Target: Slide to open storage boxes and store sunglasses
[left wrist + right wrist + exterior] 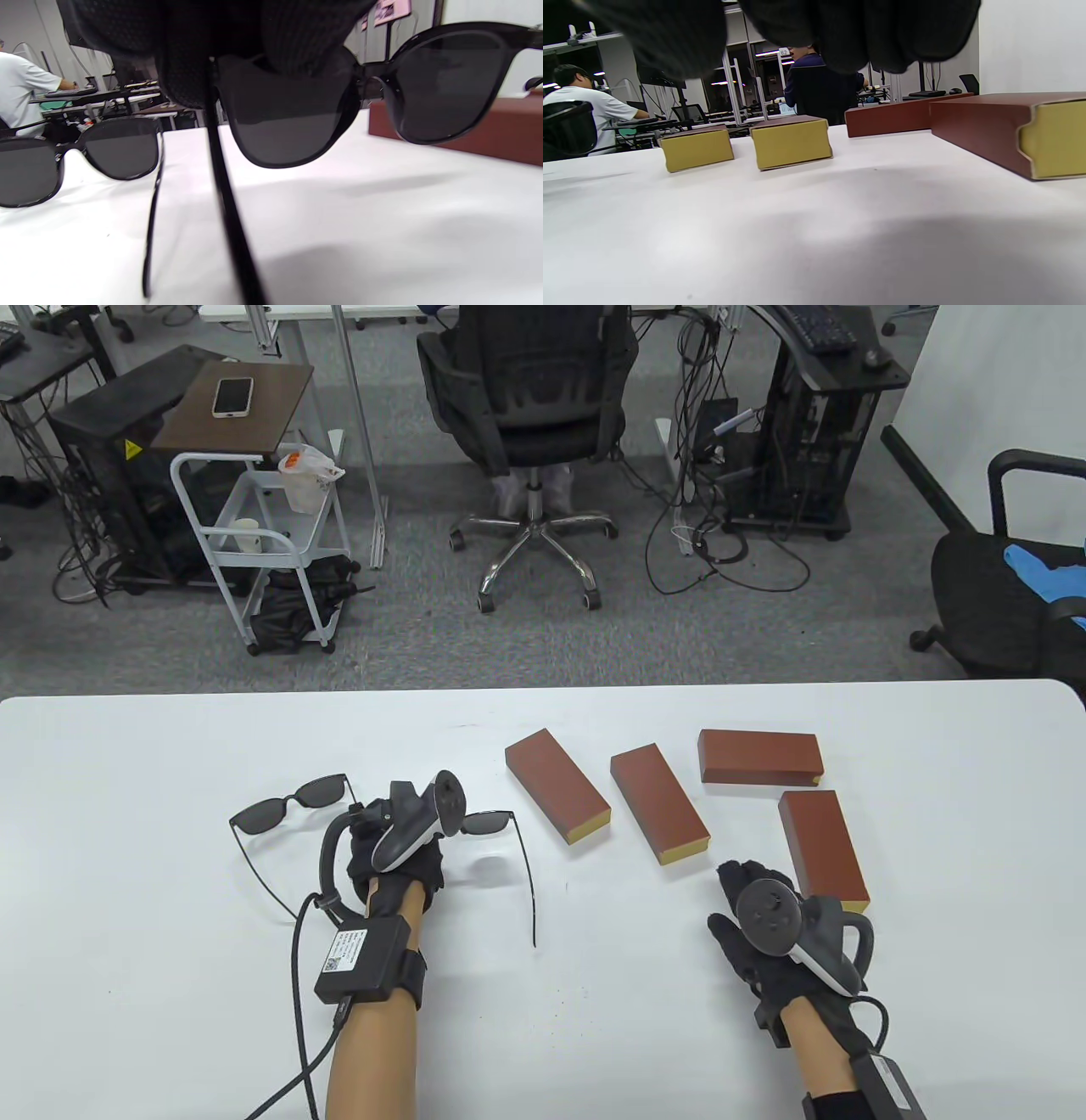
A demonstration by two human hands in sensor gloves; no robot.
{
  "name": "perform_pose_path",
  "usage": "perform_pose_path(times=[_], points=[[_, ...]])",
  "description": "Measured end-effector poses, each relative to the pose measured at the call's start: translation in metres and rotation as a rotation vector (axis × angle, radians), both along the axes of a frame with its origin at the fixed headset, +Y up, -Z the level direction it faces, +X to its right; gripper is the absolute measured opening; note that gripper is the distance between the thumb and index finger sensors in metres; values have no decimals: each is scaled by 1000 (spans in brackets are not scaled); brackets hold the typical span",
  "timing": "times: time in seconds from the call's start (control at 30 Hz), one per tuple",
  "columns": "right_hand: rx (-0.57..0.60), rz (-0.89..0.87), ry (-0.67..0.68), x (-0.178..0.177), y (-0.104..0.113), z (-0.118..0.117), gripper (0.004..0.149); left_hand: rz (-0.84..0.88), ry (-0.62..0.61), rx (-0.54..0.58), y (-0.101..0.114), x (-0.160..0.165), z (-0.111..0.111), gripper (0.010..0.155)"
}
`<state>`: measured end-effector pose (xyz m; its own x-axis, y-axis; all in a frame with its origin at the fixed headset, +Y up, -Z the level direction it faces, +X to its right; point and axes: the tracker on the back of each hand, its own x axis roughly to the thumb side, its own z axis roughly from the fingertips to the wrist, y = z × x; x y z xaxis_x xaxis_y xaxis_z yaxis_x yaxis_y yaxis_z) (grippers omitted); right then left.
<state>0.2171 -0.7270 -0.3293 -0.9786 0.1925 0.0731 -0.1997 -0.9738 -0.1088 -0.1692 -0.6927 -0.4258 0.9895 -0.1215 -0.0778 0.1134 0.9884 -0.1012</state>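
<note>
My left hand (422, 864) grips a black pair of sunglasses (488, 822) at the frame and holds it slightly above the white table (170, 984). In the left wrist view my gloved fingers (271, 38) pinch the top of one lens of the sunglasses (445, 84). A second pair of sunglasses (288, 806) lies open on the table to the left, also in the left wrist view (118, 150). Four closed brown storage boxes with yellow drawer ends lie on the table: (556, 797), (658, 804), (759, 757), (823, 848). My right hand (736, 895) is empty, palm down, beside the nearest box.
The right wrist view shows the boxes' yellow ends (791, 142), (696, 149) and the nearest box (1009, 131) at right. Beyond the table's far edge stand an office chair (530, 407), a white cart (254, 534) and another chair (1010, 585).
</note>
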Motion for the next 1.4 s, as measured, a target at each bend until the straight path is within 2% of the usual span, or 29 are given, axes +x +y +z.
perform_pose_path(times=[0.07,0.13,0.23,0.43,0.57,0.77,0.9,1.07,1.2,1.4], points=[[29,-24,29,-3,3,0,57,16,-56,24,8,7,8,43],[38,-55,53,-6,5,0,53,13,-136,111,15,16,18,43],[54,-83,86,-10,8,1,51,22,-241,164,25,33,33,43],[83,-172,127,-13,14,3,51,67,-382,178,36,70,58,43],[118,-252,139,-15,19,5,51,111,-483,238,43,92,72,44],[123,-480,160,-14,24,5,55,170,-569,250,50,112,87,44],[113,-617,209,-14,27,5,56,198,-589,223,50,121,94,44],[130,-764,178,-9,27,6,45,209,-585,200,50,122,98,44],[132,-811,159,-8,30,6,39,397,-512,131,55,114,95,44],[186,-830,128,-10,40,10,38,713,-411,101,60,90,93,44]])
